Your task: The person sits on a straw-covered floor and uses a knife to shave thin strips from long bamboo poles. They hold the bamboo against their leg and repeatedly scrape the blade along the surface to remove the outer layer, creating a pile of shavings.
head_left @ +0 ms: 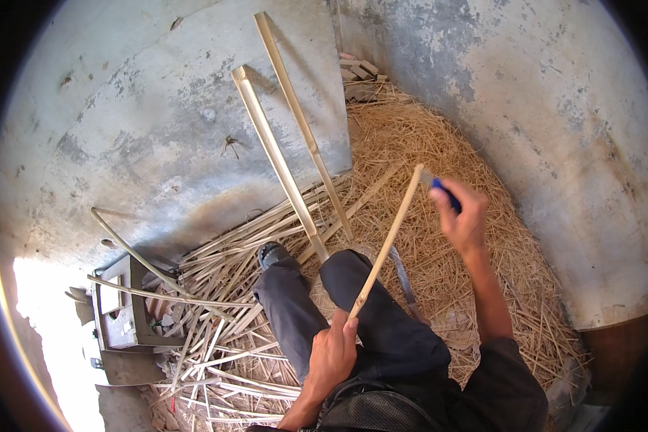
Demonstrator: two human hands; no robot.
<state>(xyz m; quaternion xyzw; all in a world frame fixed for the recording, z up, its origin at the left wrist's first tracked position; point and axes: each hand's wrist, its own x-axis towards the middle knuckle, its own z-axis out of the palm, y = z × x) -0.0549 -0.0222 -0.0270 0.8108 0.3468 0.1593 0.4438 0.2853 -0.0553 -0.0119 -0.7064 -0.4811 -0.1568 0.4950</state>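
1. Pale strip [389,236]: count 1, woody, bamboo-like, long, narrow, slightly bowed; smooth along most of its length. Sits above the right knee, slanting up and rightward from the left fist toward the other hand.
2. Left hand [333,353]: count 1, fingers curled together round the strip's lower end, thumb pressed along it. Strip pinched firmly.
3. Right hand [466,216]: count 1, fingers bent and closed round the blue handle, not spread; exact fingertip placement can't tell.
4. Blue-handled tool [446,196]: count 1, short grey blade right beside the strip's upper end; contact or small gap, can't tell.
5. Leaning lengths: count 2, same pale woody look. Wider, channel-shaped one [281,162]; slimmer one [303,122] to its right. Both slope against the wall [151,86], roughly parallel, apart.
6. Strip pile [223,245]: thin, straight to curved, criss-crossed, left of the legs; too many to count.
7. Shavings heap [410,137]: curly, fibrous, straw-coloured, loose; ahead and to the right, not countable.
8. Long metal blade [403,277]: count 1, grey, narrow, lying on shavings just beside the right knee.
9. Legs: count 2, dark cloth trousers [291,309], bent knees; 1 shoe [272,253] visible, dark.
10. Box [119,309]: count 1, grey, angular, open-sided, scuffed, at left by the pile.
11. Walls: count 2, blotchy, peeling, grey-white; a few bricks [360,68] stacked near their corner.
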